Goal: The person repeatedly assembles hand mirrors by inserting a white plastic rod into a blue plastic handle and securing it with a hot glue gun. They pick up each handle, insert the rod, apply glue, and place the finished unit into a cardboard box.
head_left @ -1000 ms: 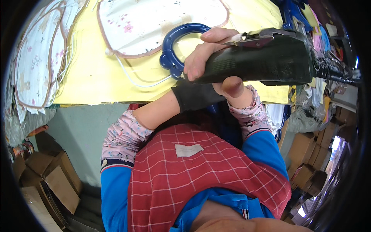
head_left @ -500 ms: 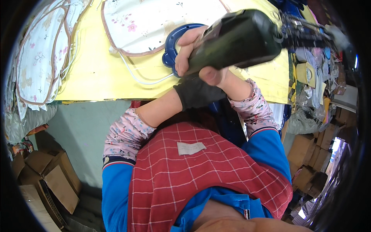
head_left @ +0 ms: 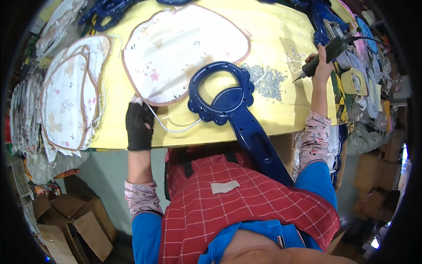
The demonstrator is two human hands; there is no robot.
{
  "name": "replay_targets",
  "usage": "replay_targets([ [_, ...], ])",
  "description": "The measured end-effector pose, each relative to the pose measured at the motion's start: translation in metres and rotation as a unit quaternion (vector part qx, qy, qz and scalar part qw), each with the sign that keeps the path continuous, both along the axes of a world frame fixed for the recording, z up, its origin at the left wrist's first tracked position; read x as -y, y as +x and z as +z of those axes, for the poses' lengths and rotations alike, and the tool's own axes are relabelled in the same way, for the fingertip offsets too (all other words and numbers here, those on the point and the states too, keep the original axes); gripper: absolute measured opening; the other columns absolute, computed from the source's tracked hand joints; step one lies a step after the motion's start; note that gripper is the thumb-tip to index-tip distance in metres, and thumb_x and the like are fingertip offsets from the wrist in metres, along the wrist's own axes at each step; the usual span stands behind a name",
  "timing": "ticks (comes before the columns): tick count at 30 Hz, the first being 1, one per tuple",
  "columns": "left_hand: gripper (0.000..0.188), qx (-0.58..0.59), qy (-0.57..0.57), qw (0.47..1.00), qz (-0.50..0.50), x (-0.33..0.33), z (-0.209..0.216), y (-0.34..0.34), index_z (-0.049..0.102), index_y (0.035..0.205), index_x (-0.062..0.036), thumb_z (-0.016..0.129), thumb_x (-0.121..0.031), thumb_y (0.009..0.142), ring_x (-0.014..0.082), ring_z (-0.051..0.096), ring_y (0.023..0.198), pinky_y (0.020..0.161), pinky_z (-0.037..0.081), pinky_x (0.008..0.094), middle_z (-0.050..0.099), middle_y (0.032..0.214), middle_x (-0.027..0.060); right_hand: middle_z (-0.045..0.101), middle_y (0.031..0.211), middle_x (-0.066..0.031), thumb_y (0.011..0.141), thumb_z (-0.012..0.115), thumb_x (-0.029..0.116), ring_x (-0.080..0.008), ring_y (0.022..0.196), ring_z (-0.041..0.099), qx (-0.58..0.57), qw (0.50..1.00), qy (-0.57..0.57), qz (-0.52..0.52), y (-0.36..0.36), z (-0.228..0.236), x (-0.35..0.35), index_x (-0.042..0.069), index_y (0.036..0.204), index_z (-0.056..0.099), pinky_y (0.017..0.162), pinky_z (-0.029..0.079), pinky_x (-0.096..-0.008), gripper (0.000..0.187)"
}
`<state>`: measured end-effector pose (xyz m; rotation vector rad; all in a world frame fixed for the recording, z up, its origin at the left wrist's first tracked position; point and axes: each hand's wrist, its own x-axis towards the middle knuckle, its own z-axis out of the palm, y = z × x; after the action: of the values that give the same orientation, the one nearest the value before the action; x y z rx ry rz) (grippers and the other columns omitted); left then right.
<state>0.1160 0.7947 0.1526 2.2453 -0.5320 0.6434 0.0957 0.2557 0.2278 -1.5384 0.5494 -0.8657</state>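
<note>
At the lower-left corner of a white flower-printed fabric piece (head_left: 187, 53) with brown edging, my left hand (head_left: 140, 123), in a black fingerless glove, has its fingertips closed on the edge. A white cord (head_left: 176, 131) runs from that corner to a blue plastic ring frame with a long handle (head_left: 239, 108), which lies partly over the table's near edge, its handle toward my apron. Over on the right, my right hand (head_left: 324, 68) grips a dark electric screwdriver (head_left: 323, 58). Its bit points down-left toward a patch of small metal screws (head_left: 268, 83).
More printed fabric pieces (head_left: 66, 103) are stacked at the left of the yellow table (head_left: 211, 136). Other blue plastic parts (head_left: 105, 17) lie along the far edge. A yellow container (head_left: 353, 82) and clutter stand at right; cardboard boxes (head_left: 79, 220) sit on the floor at left.
My hands have moved apart, the left to the fabric corner and the right outward with the screwdriver. The screwdriver was close in front of me, over the blue frame. The fabric lies nearer now.
</note>
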Motion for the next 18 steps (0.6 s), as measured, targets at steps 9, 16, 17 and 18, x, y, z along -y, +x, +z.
replay_targets([
  [9, 0.056, -0.276, -0.448, 0.843, -0.113, 0.016, 0.058, 0.018, 0.036, 0.145, -0.0042, 0.052, -0.005, 0.092, 0.0113, 0.06, 0.088, 0.065, 0.051, 0.0234, 0.056, 0.127, 0.0071, 0.059, 0.117, -0.0206, 0.093, 0.068, 0.033, -0.0287, 0.106, 0.058, 0.077, 0.906, -0.41, -0.068, -0.014, -0.002, -0.054, -0.007, 0.134, 0.045, 0.096, 0.045, -0.0375, 0.062],
  [16, 0.052, -0.19, -0.314, 0.916, -0.162, -0.003, 0.028, 0.029, 0.04, 0.144, 0.0012, 0.055, -0.001, 0.094, 0.013, 0.054, 0.105, 0.088, 0.046, 0.0281, 0.054, 0.13, 0.0056, 0.07, 0.095, -0.0048, 0.092, 0.071, 0.027, -0.0099, 0.086, 0.061, -0.03, 0.957, -0.072, 0.278, 0.002, -0.014, -0.062, -0.003, 0.107, 0.068, 0.077, 0.048, -0.0259, 0.033],
  [17, 0.051, -0.145, -0.278, 0.933, -0.174, -0.003, 0.018, 0.029, 0.041, 0.144, 0.001, 0.056, -0.002, 0.095, 0.0147, 0.053, 0.112, 0.094, 0.045, 0.0299, 0.054, 0.133, 0.0064, 0.07, 0.096, -0.0073, 0.091, 0.072, 0.026, -0.0122, 0.085, 0.062, -0.006, 0.952, -0.042, 0.302, 0.0, -0.018, -0.065, -0.003, 0.109, 0.068, 0.078, 0.05, -0.0277, 0.034],
  [18, 0.051, -0.185, -0.296, 0.921, -0.17, -0.005, 0.012, 0.031, 0.042, 0.143, 0.0014, 0.057, -0.002, 0.095, 0.0154, 0.053, 0.115, 0.097, 0.044, 0.0307, 0.054, 0.133, 0.0069, 0.07, 0.097, -0.0071, 0.09, 0.072, 0.024, -0.013, 0.087, 0.063, -0.048, 0.958, -0.046, 0.28, -0.002, -0.02, -0.067, -0.003, 0.111, 0.068, 0.08, 0.05, -0.0284, 0.035],
])
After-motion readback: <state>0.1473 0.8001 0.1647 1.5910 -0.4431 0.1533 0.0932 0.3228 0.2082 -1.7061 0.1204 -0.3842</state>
